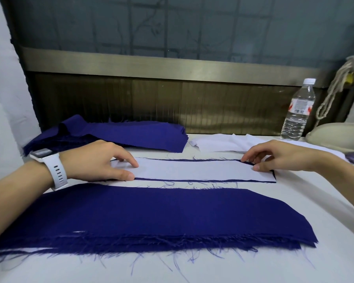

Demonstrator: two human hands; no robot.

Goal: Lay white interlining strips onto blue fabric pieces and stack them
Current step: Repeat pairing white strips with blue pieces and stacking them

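A white interlining strip lies on a blue fabric piece in the middle of the table, with only thin blue edges showing around it. My left hand rests on the strip's left end, fingertips pressing down. My right hand touches the strip's right end with its fingertips at the corner. A stack of blue pieces with frayed edges lies nearest me. A pile of blue fabric sits at the back left. Loose white interlining strips lie at the back right.
A clear water bottle stands at the back right beside a beige rounded object with cord hanging above it. A dark panel wall runs behind the white table. A white watch is on my left wrist.
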